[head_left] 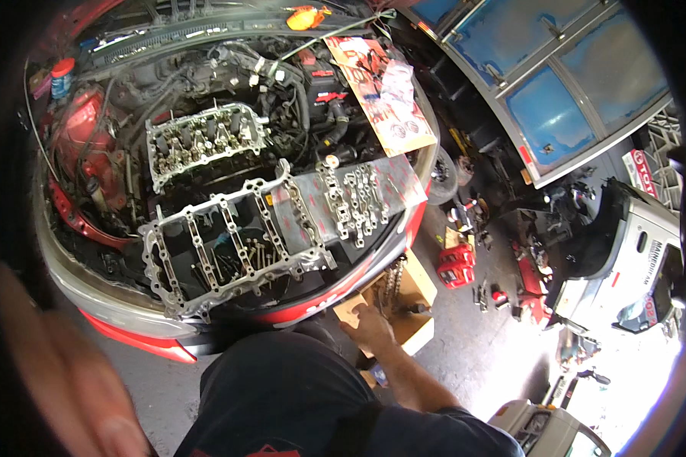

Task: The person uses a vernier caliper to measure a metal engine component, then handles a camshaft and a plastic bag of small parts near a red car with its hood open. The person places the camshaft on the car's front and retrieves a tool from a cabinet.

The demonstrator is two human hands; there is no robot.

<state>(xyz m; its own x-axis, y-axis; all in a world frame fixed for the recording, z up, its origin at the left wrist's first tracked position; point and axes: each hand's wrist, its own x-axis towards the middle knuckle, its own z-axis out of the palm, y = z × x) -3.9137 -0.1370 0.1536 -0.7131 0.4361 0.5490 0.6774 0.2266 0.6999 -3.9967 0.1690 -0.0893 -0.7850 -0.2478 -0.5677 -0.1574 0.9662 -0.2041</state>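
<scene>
My right hand (371, 329) is at the near left edge of an open cardboard box (415, 335), its fingers bent over the flap. Inside the box lie a metal chain (393, 283) and dark parts. Large and blurred at the lower left, my left hand (84, 373) is close to the camera; whether it holds anything does not show. A ladder-shaped aluminium engine frame (240, 242) lies across the front of the open engine bay, with several bolts (253, 259) within its outline. Behind it is the exposed cylinder head (206, 143).
Several small metal engine parts (354, 199) lie on a grey sheet right of the frame. A printed cardboard sheet (392, 114) covers the bay's right side. On the floor are a red case (456, 266) and scattered tools. A white bumper (625, 259) stands farther right.
</scene>
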